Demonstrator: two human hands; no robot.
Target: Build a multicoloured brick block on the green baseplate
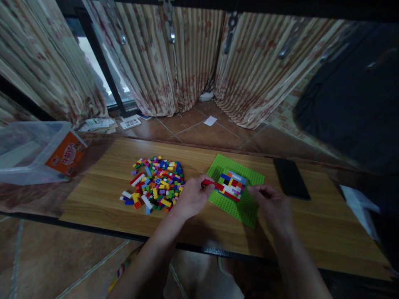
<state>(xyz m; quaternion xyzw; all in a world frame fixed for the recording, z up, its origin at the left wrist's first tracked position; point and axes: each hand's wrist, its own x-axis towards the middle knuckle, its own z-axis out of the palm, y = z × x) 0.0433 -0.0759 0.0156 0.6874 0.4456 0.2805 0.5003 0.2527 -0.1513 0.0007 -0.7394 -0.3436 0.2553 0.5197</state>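
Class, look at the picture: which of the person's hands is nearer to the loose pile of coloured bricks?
Left. The left hand sits right beside the brick pile, pinching a red brick; the right hand is across the green baseplate, farther away.

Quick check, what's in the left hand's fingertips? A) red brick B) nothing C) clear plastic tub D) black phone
A: the left hand pinches a red brick at the edge of the green baseplate; the black phone lies untouched on the table.

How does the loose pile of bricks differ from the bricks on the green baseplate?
The loose pile lies scattered on the wooden table; the built block sits packed square on the green baseplate. The pile spreads wider. The left hand holds a red brick at the block's edge. Both are multicoloured.
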